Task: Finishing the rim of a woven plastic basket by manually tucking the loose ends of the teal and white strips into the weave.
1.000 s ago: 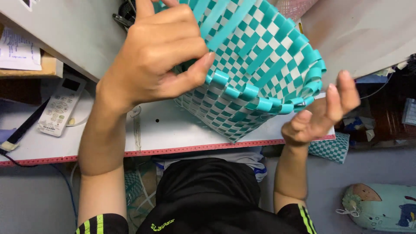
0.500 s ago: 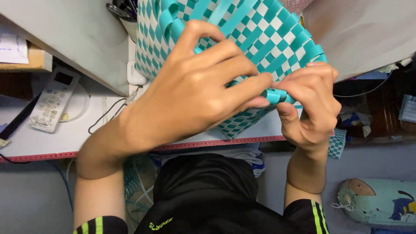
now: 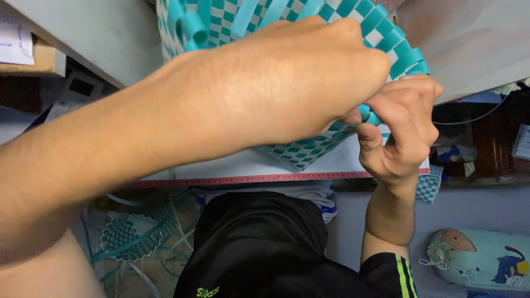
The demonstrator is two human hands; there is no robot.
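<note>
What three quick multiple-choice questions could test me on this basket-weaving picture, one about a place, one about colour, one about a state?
1. Where does the loose woven round piece lie?
A. on the floor, lower left
B. on the white table
C. inside the basket

2. Which colours make up the woven basket?
A. red and black
B. teal and white
C. yellow and green

3. What is the right hand doing?
A. lying flat on the table
B. hanging open in the air
C. pinching a teal strip at the basket's rim

Answers: 1 A, it lies beneath the table edge beside the person's knee. 2 B, its checkered strips are teal and white. 3 C, its fingers close on the strip, meeting the left hand.
</note>
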